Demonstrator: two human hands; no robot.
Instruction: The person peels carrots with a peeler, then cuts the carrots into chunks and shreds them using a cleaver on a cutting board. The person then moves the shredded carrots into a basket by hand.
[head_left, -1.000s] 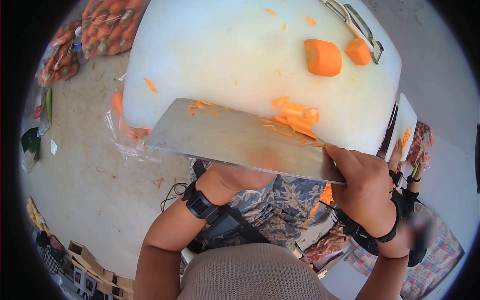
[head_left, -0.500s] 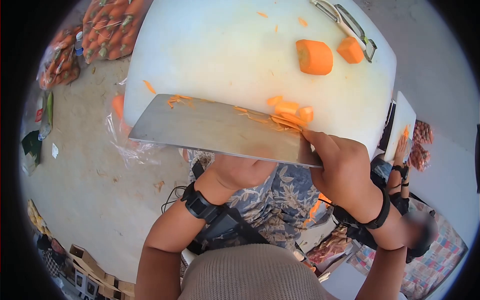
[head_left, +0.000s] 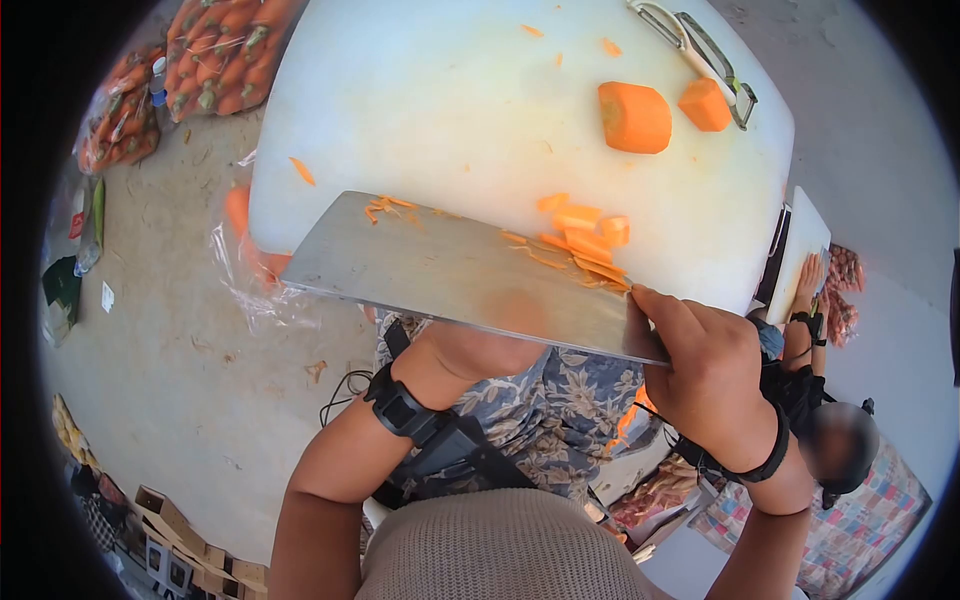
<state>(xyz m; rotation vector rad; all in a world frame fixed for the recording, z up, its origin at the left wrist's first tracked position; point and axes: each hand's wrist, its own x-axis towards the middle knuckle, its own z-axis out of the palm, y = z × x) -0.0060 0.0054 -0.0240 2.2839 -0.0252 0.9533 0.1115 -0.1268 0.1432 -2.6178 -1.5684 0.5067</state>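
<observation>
My right hand (head_left: 705,370) grips a broad cleaver (head_left: 450,275) at its handle end, fingers wrapped and closed. Its wide blade lies tilted across the near edge of the white cutting board (head_left: 420,110). Thin carrot shreds (head_left: 388,207) cling to the blade, and carrot slices (head_left: 590,250) sit by its upper edge near my right fingers. Beneath the blade is my left hand (head_left: 480,352), its fingers hidden by the metal. Farther up the board rest a thick carrot chunk (head_left: 636,118) and a smaller carrot piece (head_left: 704,104), with peelers (head_left: 695,55) beside them.
Bags of carrots (head_left: 222,60) stand on the floor at upper left. A clear plastic bag (head_left: 250,270) with carrots lies by the board's left edge. At right, another person (head_left: 800,370) works at a second white board (head_left: 803,240). Cardboard boxes (head_left: 180,530) sit at lower left.
My right hand and the cleaver have shifted right and slightly toward me. The slices by the blade have spread a little. My left hand has barely moved.
</observation>
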